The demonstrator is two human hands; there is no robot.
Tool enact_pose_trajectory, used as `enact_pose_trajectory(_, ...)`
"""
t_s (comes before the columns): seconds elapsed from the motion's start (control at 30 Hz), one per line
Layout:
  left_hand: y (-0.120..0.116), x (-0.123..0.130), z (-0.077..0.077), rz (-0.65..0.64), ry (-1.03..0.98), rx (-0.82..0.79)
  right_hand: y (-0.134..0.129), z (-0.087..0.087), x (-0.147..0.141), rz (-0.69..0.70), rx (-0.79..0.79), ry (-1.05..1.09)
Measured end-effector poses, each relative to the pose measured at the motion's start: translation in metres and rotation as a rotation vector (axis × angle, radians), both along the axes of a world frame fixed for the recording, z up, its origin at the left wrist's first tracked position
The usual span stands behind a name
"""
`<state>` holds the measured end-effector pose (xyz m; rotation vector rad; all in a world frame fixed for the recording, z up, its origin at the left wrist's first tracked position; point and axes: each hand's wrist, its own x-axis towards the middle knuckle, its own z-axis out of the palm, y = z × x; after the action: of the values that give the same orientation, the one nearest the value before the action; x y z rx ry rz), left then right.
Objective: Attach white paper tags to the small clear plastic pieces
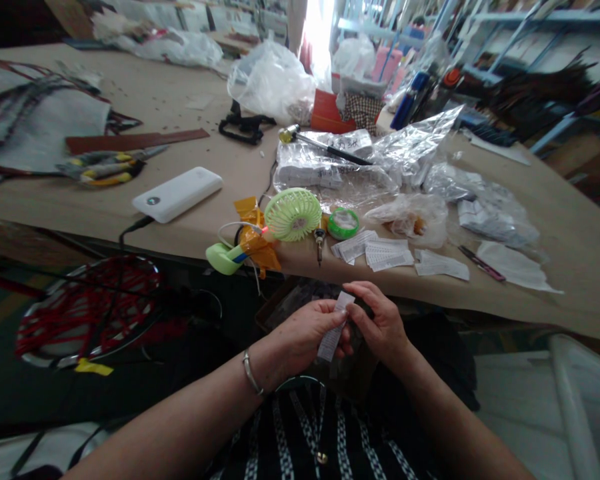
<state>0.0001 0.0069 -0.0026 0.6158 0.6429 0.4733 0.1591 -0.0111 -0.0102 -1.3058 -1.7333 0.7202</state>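
Between my two hands, just below the table's front edge, is a narrow printed white label. My left hand pinches it between thumb and fingers, and its lower end hangs down past the palm. The fingertips of my right hand close on the label's upper end. Above my hands on the table edge lie several more printed labels in small overlapping groups. A roll of green tape sits beside them, and a small pointed metal tool sticks out over the edge.
A green fan is taped at the table edge, near a white power bank. Pliers lie to the left. A hammer rests on plastic-wrapped packs. Tweezers lie right. A white bin stands at lower right.
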Motion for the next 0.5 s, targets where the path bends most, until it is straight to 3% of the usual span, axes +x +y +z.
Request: enact_pose_trajectory(0.5, 0.0008, -0.0008, -0.0009, 0.026, 0.043, -0.023, 0.0001, -0.0042, -0.0086, 0.023, -0.020, -0.009)
